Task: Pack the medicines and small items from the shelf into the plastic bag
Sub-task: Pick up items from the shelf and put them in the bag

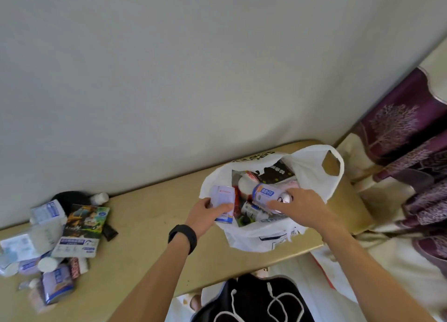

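A white plastic bag stands open at the right end of the beige shelf, holding several boxes and packets. My left hand grips a pale blue and white medicine box at the bag's left rim. My right hand holds a blue-labelled packet over the bag's mouth. A pile of medicine boxes and small items lies at the shelf's left end, topped by a flat illustrated packet.
A plain wall rises behind the shelf. A white bottle and a black object sit at the back of the pile. Purple patterned fabric hangs at the right. A dark hoodie with white cords is below the shelf edge.
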Motion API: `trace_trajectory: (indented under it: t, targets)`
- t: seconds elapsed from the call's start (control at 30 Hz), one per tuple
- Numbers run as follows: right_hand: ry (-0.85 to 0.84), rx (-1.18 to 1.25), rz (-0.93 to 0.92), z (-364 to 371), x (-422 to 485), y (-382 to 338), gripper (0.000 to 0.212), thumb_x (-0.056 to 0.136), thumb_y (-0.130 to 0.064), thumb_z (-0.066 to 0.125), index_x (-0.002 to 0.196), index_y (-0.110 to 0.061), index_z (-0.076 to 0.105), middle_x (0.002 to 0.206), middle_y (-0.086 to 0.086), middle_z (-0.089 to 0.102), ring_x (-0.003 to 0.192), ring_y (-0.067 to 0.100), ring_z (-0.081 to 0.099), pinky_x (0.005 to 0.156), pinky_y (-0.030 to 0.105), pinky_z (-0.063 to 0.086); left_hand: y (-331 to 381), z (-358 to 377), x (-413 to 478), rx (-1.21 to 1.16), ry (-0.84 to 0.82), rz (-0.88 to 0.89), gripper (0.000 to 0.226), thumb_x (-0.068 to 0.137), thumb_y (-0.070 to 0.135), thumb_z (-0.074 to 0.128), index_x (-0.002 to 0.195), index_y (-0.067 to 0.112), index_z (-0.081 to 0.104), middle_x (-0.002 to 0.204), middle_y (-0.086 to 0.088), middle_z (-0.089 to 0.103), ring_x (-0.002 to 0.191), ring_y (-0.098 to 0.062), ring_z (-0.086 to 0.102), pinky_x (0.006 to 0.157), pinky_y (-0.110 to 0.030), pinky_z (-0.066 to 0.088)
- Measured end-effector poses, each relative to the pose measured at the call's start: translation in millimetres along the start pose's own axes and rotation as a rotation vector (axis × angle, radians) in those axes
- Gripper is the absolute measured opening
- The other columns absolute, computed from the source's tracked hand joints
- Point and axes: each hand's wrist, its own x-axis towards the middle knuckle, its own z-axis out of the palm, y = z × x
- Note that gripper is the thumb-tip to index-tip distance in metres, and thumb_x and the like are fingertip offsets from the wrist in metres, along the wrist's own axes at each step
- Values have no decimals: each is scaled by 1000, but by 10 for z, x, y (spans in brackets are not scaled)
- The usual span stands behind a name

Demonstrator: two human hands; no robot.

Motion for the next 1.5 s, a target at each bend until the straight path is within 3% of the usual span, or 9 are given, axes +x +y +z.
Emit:
trace_trajectory:
  t: [0.2, 0.3, 0.47, 0.87, 1.07, 1.17, 1.27, 1.33, 1.5]
  targets:
    - [-40, -182, -191, 194, 467, -490, 69, 65, -85, 51, 99, -26, 65, 85, -4, 65, 75, 13, 60, 62, 28, 48, 105, -274, -148, -43, 141, 130, 64, 60, 53, 81, 115, 24, 63, 105, 6, 74, 88, -11, 72, 83, -35, 59]
    - [-69, -355, -269, 243, 822, -818, 70, 71, -81, 46, 100, -21, 68, 84, 0, 63, 74, 17, 57, 61, 30, 45, 255, -269, -231, -40, 120, 187, 53, 70, 38, 84, 117, 25, 63, 107, 8, 73, 88, -8, 72, 79, -27, 58]
    - [-69, -500, -267, 277, 1345, -1119, 33, 78, -49, 58, 82, -17, 64, 90, 3, 70, 75, 24, 58, 65, 29, 46, 307, -171, -281, -35, 144, 198, 59, 63, 38, 87, 116, 28, 62, 104, 10, 72, 83, -6, 72, 78, -30, 60]
    - [-14, -288, -192, 350, 1438, -391, 50, 94, -45, 46, 141, -30, 44, 147, 6, 44, 133, 30, 39, 106, 49, 40, 189, -169, -384, 203, 136, 177, 46, 63, 42, 87, 95, 41, 53, 104, 14, 65, 88, -8, 67, 79, -33, 59]
    - [157, -256, -148, 121, 900, 203, 54, 97, -47, 40, 147, -26, 38, 154, 2, 37, 140, 24, 31, 111, 42, 36, 233, -107, -382, 355, 327, 279, 65, 54, 50, 86, 107, 38, 49, 135, 26, 9, 79, -10, 68, 65, -28, 59]
    - [-3, -404, -123, 131, 605, 594, 47, 99, -50, 26, 135, -34, 52, 154, -5, 38, 146, 20, 23, 117, 46, 26, 473, 65, -344, 442, 339, 401, 62, 61, 44, 84, 108, 39, 44, 130, 19, 20, 81, -6, 64, 71, -31, 58]
    - [-107, -499, -85, 176, 411, 864, 74, 97, -62, 7, 116, -30, 71, 147, -11, 47, 149, 13, 14, 121, 46, 8, 754, 397, -204, 568, 334, 549, 64, 67, 40, 81, 119, 23, 47, 123, 7, 34, 88, -14, 60, 71, -33, 56]
    - [-17, -543, -127, 173, 334, 947, 94, 89, -67, -7, 110, -21, 72, 131, -4, 61, 141, 14, 31, 118, 43, 15, 855, 673, -59, 621, 264, 582, 70, 67, 43, 80, 123, 19, 46, 119, 3, 43, 93, -20, 58, 75, -37, 55]
    - [0, -576, -35, 156, 239, 1168, 61, 97, -57, 26, 107, -20, 73, 120, -1, 62, 133, 19, 36, 111, 42, 25, 730, 1346, 316, 688, 52, 443, 67, 62, 48, 80, 114, 22, 47, 110, 2, 50, 101, -21, 54, 85, -38, 52]
